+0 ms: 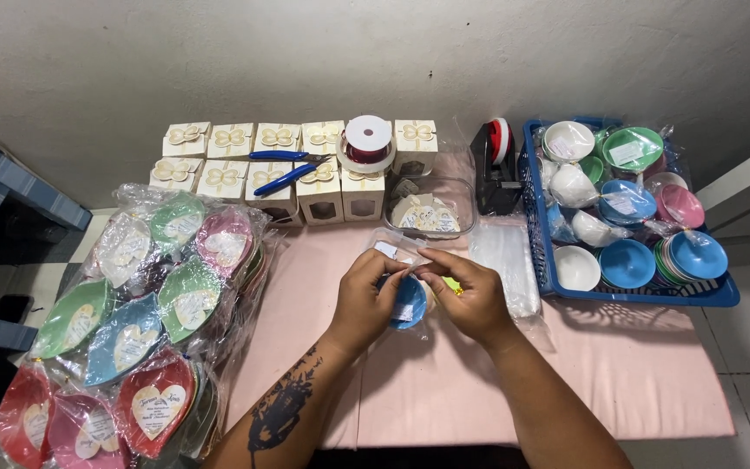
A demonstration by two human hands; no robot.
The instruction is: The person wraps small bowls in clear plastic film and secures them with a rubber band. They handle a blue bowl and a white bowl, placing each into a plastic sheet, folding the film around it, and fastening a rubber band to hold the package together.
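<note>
Hands meet over a bagged blue bowl

Your left hand (365, 295) and right hand (470, 300) come together near the middle of the pink table (635, 373), a little toward its far edge. Between them sits a small blue bowl (410, 301) inside a clear plastic bag (390, 249). Left fingers curl around the bowl's near side, gripping it through the plastic; right thumb and forefinger are pinched shut on the bag's top, the other fingers loosely bent.

Just beyond your hands, a clear container (431, 208) holds cream paper tags. Along the far edge stand cream gift boxes (275, 139), with blue pliers (288, 178) lying across them and a red ribbon spool (366, 141) on top. A blue basket (557, 282) of coloured bowls fills the far right corner. Wrapped leaf-shaped dishes (141, 321) pile past the left edge.
</note>
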